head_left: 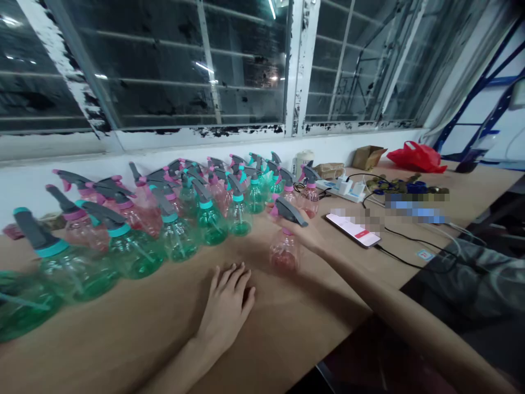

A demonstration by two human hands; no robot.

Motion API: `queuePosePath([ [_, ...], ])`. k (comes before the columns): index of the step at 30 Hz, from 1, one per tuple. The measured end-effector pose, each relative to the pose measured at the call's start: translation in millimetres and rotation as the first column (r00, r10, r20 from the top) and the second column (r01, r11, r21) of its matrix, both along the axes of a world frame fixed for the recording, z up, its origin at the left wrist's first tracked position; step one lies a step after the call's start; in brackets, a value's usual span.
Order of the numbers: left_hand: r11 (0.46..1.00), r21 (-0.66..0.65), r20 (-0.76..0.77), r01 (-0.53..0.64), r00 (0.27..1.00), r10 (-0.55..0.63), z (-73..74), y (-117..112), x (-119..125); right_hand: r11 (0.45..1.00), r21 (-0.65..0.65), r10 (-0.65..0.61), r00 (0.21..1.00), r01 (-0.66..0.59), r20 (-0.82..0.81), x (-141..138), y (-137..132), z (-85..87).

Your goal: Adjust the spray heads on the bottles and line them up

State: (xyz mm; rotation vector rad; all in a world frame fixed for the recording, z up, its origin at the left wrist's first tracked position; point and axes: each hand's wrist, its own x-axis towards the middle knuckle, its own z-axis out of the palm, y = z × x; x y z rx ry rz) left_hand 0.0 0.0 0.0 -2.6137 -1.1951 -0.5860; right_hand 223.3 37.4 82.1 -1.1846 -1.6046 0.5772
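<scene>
- The tabletop (295,328) is brown and flat. There is bare room at the front, so this looks like a good place to work.
- The left hand (230,298) lies on it with fingers a bit apart. It holds nothing. It could help by steadying the pink bottle low down.
- The right hand (305,232) is wrapped round the top of that bottle. The blur hides just how the fingers sit. A soft, firm hold, clear of the grey lever, seems best.
- The pink bottle (284,256) is upright, to the right of the left hand's fingers. I cannot tell if its bottom touches the wood. It is best kept straight.
- Many green bottles (212,223) and pink ones stand close on the left and behind. A wide swing that way could knock them.
- A red bag (416,157) sits far back on the right.
- A phone (353,230) lies near the right arm, so the elbow needs care.
- A white power strip (340,189) is behind the phone.
- Thin black cords (404,264) could catch a sleeve or finger.
</scene>
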Motion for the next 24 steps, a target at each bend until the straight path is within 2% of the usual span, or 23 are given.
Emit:
queuePosePath([
  [4, 1.0, 0.003, -0.003, 0.006, 1.0, -0.006, -0.5, 0.7, 0.0, 0.999, 0.042, -0.001, 0.999, 0.003, -0.052, -2.9, -2.8, -5.6],
  [12, 1.0, -0.014, -0.024, -0.005, 1.0, 0.004, 0.7, 0.1, -0.1, 0.996, 0.009, -0.083, 0.996, 0.083, 0.021, 5.7, -28.9, -8.3],
  [16, 1.0, -0.007, -0.022, 0.005, 1.0, -0.005, -0.2, 0.3, -0.4, 0.988, -0.031, -0.149, 0.988, 0.15, 0.024, 11.1, -32.4, -12.6],
  [21, 1.0, -0.006, -0.016, -0.001, 1.0, 0.001, -1.5, -0.2, -0.4, 0.962, 0.018, -0.274, 0.962, 0.274, -0.023, 10.2, -32.0, -19.8],
  [24, 1.0, -0.029, -0.014, -0.008, 1.0, 0.007, 0.1, -1.5, 0.3, 0.952, 0.016, -0.304, 0.951, 0.305, -0.054, 7.4, -32.9, -20.0],
])
